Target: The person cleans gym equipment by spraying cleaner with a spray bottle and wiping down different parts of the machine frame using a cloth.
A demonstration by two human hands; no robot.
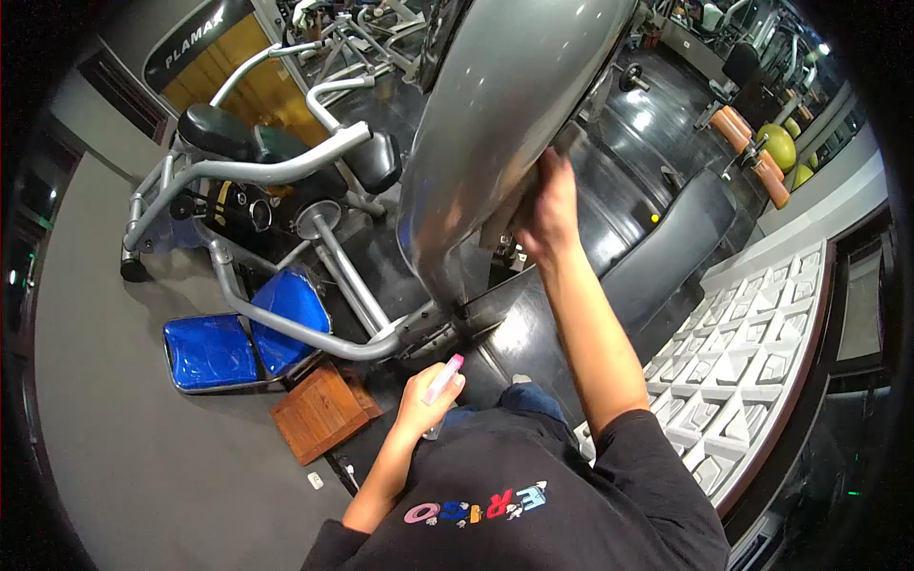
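Gym equipment crowded a grey-and-black floor, with a white wall panel of raised shapes at the right. Rising through the middle of the view, a broad silver machine column stood in front of the person. The right hand reached up to the column's right side; whether it gripped something, perhaps a dark cloth, or only touched the surface could not be told. Lower down, the left hand was closed around a small pink-ended object, just in front of a black T-shirt. Leftward sat a blue padded chair and a wooden box; rightward, a black padded bench.
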